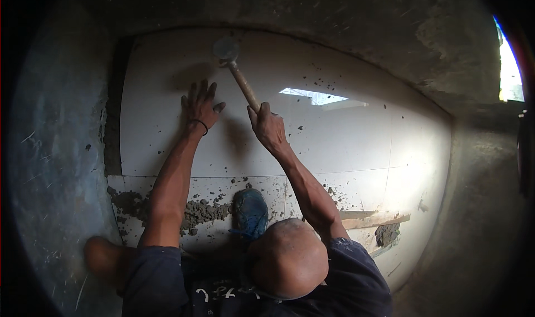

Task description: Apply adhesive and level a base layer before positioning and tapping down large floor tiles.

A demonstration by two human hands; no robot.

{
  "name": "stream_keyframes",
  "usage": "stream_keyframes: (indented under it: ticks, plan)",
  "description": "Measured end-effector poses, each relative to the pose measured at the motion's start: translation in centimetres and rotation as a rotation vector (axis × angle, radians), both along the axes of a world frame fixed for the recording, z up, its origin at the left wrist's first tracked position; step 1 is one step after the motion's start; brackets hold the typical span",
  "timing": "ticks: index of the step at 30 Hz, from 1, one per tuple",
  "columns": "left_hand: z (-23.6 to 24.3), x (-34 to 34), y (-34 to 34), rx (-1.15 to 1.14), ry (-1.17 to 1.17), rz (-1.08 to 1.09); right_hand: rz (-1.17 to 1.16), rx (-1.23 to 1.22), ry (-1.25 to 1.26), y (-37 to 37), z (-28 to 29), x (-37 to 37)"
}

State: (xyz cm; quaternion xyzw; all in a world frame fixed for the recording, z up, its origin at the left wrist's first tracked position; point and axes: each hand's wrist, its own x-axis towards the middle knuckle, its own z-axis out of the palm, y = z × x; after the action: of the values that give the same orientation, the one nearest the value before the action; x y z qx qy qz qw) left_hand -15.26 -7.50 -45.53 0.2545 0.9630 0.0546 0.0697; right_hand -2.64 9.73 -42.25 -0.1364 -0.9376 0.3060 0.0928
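Observation:
My left hand (pixel 202 106) lies with fingers spread on a large pale glossy floor tile (pixel 334 133). Crumbs of mortar are scattered over the tile. The fingers of my right hand (pixel 269 128) are wrapped round the lower end of a mallet (pixel 243 84). Its light wooden handle slants up and left to a pale round head, just beyond my left fingertips. Whether the mallet head touches the tile or hovers over it, I cannot tell.
Lumpy grey mortar (pixel 203 214) lies along the near tiles, beside a blue shoe (pixel 251 211). A wooden strip (pixel 370 219) and a dark mortar clump (pixel 387 234) are at the lower right. Rough grey walls (pixel 61 155) enclose the floor. A dark gap (pixel 114 111) runs along the tile's left edge.

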Motion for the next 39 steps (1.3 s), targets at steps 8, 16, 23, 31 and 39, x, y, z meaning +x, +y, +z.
stream_keyframes:
  ticks: [8,16,23,31,39]
  plan:
    - [0.3,0.0,-0.1,-0.036,0.033,-0.02,-0.135,-0.038,-0.198,1.3,0.6,0.7]
    - [0.8,-0.2,0.4,-0.107,-0.033,-0.017,-0.233,0.016,-0.242,1.7,0.6,2.9]
    - [0.6,-0.1,0.7,-0.148,-0.036,0.013,-0.333,-0.099,-0.178,0.7,0.6,9.4]
    - [0.4,-0.1,0.9,-0.171,-0.006,-0.002,-0.339,-0.151,-0.163,-0.2,0.3,13.2]
    - [-0.2,0.0,1.0,-0.165,0.006,-0.018,-0.253,-0.128,-0.143,-1.6,0.0,15.8]
